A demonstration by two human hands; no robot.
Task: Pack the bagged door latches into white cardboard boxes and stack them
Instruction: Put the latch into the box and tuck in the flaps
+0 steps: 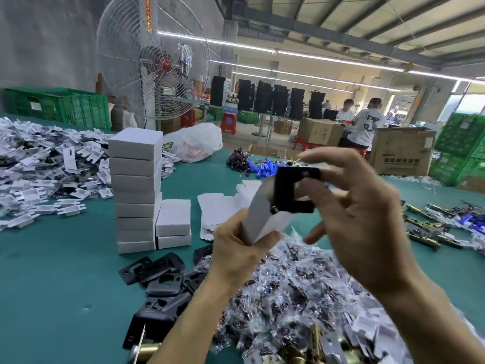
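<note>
Obs. We noted the left hand (241, 248) raised over the bench (52, 285), fingers curled round the lower end of a white box (258, 219). The box was tilted with its open mouth upward, which we judged was meant to let parts drop in.

The right hand (362, 219) pinched a black plate (294, 190) between thumb and fingertips at the box mouth. The other fingers were spread loosely, and motion blur hid the exact contact.

The supply sat directly below the hands. It was a heap of clear bags (301, 285), with loose black plates (157, 271) to its left and brass latches (425, 232) to its right, all presumably within reach.

Closed boxes stood in a tall stack (135, 190) at the left, a short stack (173, 222) touching it. Flat box blanks (217, 211) lay behind.

Writing: there was red print on the plastic sack (194, 143) and dark print on the brown carton (401, 153), neither legible. The white boxes carried no marking that we could see.
</note>
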